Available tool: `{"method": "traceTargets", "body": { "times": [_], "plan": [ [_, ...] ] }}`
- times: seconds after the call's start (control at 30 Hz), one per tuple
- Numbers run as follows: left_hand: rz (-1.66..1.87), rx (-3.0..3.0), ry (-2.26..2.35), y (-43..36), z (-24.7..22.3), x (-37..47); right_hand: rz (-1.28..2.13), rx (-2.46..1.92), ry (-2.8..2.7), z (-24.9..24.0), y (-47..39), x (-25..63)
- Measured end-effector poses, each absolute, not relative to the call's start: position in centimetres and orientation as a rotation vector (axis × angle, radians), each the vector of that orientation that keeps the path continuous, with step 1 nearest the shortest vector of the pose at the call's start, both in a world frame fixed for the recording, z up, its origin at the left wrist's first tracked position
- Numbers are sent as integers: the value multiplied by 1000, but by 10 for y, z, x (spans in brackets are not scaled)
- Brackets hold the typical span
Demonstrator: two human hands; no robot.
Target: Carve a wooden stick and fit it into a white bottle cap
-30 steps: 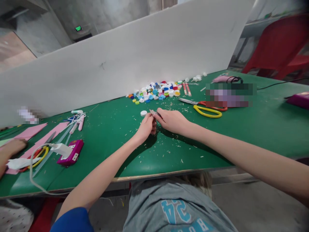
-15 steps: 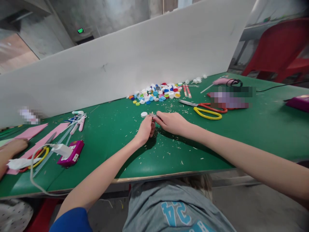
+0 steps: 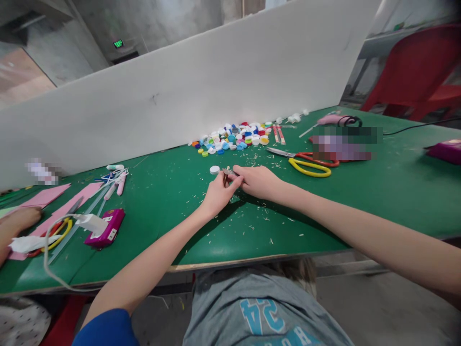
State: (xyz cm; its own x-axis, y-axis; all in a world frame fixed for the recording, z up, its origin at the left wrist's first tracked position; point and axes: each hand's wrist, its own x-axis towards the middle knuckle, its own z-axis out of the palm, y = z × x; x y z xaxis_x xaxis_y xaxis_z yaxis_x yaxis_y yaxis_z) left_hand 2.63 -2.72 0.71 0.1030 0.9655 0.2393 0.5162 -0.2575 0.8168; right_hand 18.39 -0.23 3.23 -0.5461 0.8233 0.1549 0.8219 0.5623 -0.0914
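Observation:
My left hand (image 3: pixel 217 193) and my right hand (image 3: pixel 260 182) meet over the middle of the green table, fingertips close together. My right hand is closed on a small grey, metallic-looking blade (image 3: pixel 228 172). The fingers of my left hand pinch something small and thin at the same spot; my fingers mostly hide it. Just beyond my left fingertips lies a white bottle cap (image 3: pixel 214 170). Pale, thin shavings (image 3: pixel 253 217) are scattered around and below both hands.
Colourful bottle caps (image 3: pixel 230 137) are heaped against the white partition (image 3: pixel 162 105). Scissors (image 3: pixel 306 162) and a pink glue gun (image 3: pixel 333 119) lie to the right. At left are a purple power strip (image 3: pixel 114 226), pink paper (image 3: pixel 72 209) and another person's hand (image 3: pixel 27 217).
My left thumb has stretched across to my right fingers, and the left hand has opened out from a tighter curl. The right hand stays nearly in place.

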Motion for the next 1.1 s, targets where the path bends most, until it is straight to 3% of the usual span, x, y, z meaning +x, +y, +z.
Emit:
{"method": "traceTargets", "body": {
  "times": [1.1],
  "plan": [
    [1074, 1857, 1521, -26, 8, 25, -156, -1555, -2541, 30, -13, 176]
  ]
}}
